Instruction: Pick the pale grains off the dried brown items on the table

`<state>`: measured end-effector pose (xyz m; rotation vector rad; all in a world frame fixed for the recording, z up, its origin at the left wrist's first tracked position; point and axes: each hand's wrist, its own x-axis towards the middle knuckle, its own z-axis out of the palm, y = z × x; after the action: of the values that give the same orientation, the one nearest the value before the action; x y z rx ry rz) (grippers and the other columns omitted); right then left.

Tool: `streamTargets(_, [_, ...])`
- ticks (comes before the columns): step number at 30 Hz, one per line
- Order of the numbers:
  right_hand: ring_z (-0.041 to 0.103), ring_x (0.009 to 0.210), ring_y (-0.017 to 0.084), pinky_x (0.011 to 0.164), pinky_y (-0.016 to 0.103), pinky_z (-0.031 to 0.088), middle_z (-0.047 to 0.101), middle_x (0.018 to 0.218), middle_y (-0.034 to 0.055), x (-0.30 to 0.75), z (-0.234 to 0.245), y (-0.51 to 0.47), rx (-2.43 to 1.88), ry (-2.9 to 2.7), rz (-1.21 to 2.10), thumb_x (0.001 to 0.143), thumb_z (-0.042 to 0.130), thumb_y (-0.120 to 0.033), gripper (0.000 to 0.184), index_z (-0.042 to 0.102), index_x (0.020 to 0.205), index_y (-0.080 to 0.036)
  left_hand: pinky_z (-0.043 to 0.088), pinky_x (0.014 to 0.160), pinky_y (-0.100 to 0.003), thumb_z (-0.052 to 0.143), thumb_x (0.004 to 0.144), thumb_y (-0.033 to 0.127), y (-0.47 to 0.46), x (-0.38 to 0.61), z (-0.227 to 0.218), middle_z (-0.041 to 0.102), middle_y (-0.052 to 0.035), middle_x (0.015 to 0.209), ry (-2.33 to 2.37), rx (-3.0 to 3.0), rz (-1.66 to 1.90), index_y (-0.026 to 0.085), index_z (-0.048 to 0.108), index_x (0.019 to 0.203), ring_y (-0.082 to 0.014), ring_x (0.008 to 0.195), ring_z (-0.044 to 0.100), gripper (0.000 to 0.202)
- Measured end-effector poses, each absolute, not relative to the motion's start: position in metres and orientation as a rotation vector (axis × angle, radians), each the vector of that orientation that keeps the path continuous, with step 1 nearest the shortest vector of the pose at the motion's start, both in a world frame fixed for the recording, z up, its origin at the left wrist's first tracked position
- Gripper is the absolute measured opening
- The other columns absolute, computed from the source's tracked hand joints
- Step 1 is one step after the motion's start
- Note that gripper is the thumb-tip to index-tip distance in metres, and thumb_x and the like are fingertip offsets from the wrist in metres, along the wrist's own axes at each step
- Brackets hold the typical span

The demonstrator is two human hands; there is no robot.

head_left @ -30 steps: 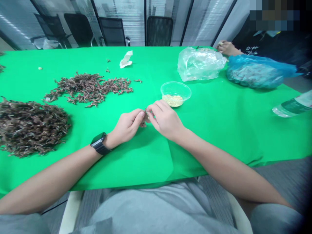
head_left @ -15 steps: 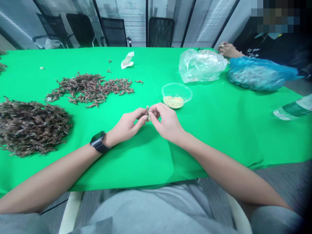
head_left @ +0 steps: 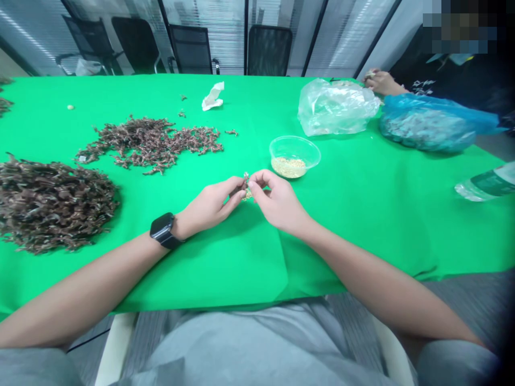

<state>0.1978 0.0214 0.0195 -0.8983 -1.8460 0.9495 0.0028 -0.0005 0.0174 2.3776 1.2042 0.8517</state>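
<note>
My left hand (head_left: 212,206) and my right hand (head_left: 276,201) meet over the green table (head_left: 362,214), both pinching one small brown pod (head_left: 245,179) between their fingertips. Tiny pale seeds (head_left: 247,196) show just below the pod between the hands. A black watch (head_left: 163,231) sits on my left wrist. A clear plastic bowl (head_left: 295,155) with pale seeds in it stands just beyond my right hand. Two heaps of brown pods lie to the left: a loose spread (head_left: 148,142) and a denser pile (head_left: 50,201).
A clear plastic bag (head_left: 336,107) and a blue bag (head_left: 426,126) of pods lie at the back right. Another person's hand (head_left: 380,81) works there. A water bottle (head_left: 485,183) lies at the right edge. A crumpled paper scrap (head_left: 213,97) lies beyond the spread; chairs (head_left: 269,49) line the far side.
My hands have stayed together on the pod, with the fingers shifting slightly upward. Pale seeds now show below it. The view has shifted a little.
</note>
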Motion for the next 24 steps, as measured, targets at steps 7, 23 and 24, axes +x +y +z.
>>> streamTargets(7, [0.056, 0.078, 0.016, 0.073, 0.032, 0.046, 0.063, 0.086, 0.0030, 0.195, 0.017, 0.018, -0.877, -1.869, 0.750, 0.098, 0.052, -0.028, 0.012, 0.056, 0.089, -0.020, 0.048, 0.078, -0.025, 0.043, 0.105, 0.040, -0.002, 0.008, 0.012, 0.071, -0.0056, 0.098, 1.223, 2.318, 0.940, 0.018, 0.059, 0.115, -0.0159, 0.085, 0.066, 0.029])
streamTargets(23, [0.051, 0.068, 0.011, 0.069, 0.028, 0.049, 0.055, 0.071, -0.0024, 0.202, 0.033, 0.026, -0.838, -1.351, 1.831, 0.069, 0.084, -0.057, 0.045, 0.063, 0.076, -0.018, 0.051, 0.091, -0.028, 0.044, 0.106, 0.031, 0.004, -0.001, 0.012, 0.070, -0.0112, 0.115, 1.171, 2.674, 0.988, 0.015, 0.056, 0.128, -0.0188, 0.104, 0.067, 0.030])
streamTargets(24, [0.051, 0.068, 0.010, 0.068, 0.028, 0.049, 0.056, 0.072, -0.0022, 0.201, 0.033, 0.026, -0.834, -1.381, 1.783, 0.070, 0.084, -0.058, 0.046, 0.064, 0.078, -0.018, 0.051, 0.089, -0.027, 0.044, 0.106, 0.031, 0.003, 0.000, 0.011, 0.071, -0.0100, 0.113, 1.172, 2.614, 1.015, 0.016, 0.056, 0.127, -0.0177, 0.101, 0.068, 0.029])
